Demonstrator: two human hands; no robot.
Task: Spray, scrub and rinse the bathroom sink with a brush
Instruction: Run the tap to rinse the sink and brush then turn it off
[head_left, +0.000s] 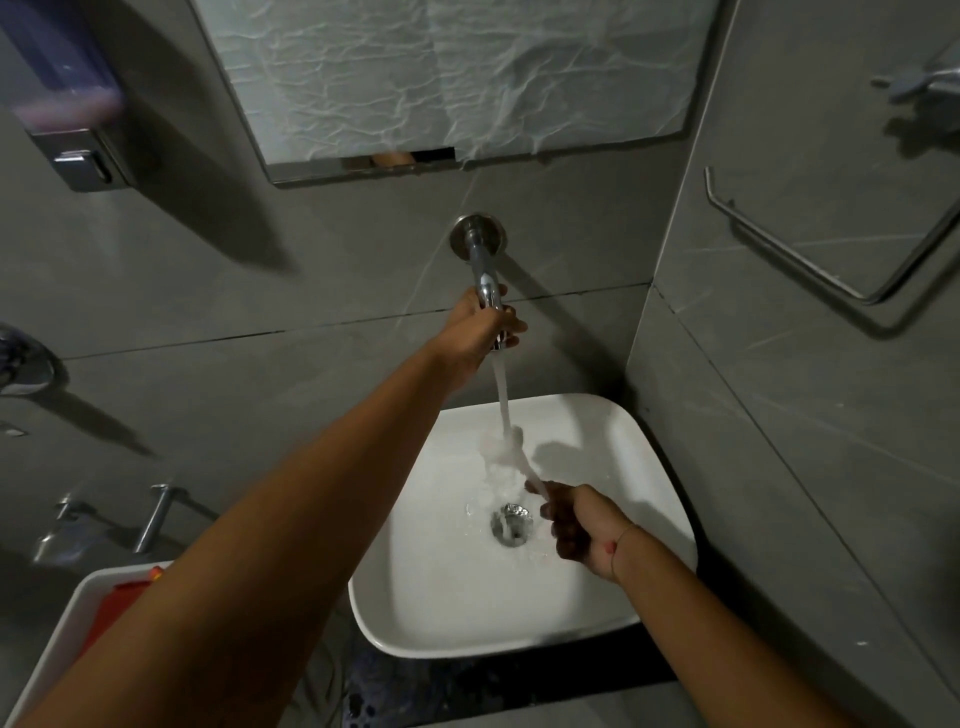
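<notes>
White square sink (613, 597) low centre, set against grey tiled walls (311, 291), tucked into right corner. 1 chrome wall tap (480, 260) above it, running; 1 water stream (501, 395) falling into basin, splashing near 1 chrome drain (511, 522). Left hand (480, 325) reaching up, fingers wrapped around tap spout end, covering the outlet. Left forearm crossing frame diagonally from bottom left, blocking sink's left rim and part of a second white basin or tub (67, 623) at lower left with something red (122, 605) inside. Right hand (576, 525) inside sink just right of drain, clenched around white brush handle (535, 480); brush head (501, 447) up under the stream, blurred by foam and water, possibly bristles, hard to tell. Thin red thread (621, 543) on right wrist. Hand shadow on basin floor behind brush.

Surroundings: 1 mirror (457, 78) above tap, covered with crinkled white sheet, small uncovered gap at bottom edge. 1 soap dispenser (72, 104) upper left on wall, chrome base, purplish tank. 1 metal towel bar (810, 249) on right wall, 1 chrome fitting (919, 83) above it, blurred. 2 chrome pieces (156, 514) lower left on wall, likely tap fittings. 1 round object (21, 358) at left edge, cut off, unclear. Dark counter strip (519, 691) under sink front, wet spots visible.
</notes>
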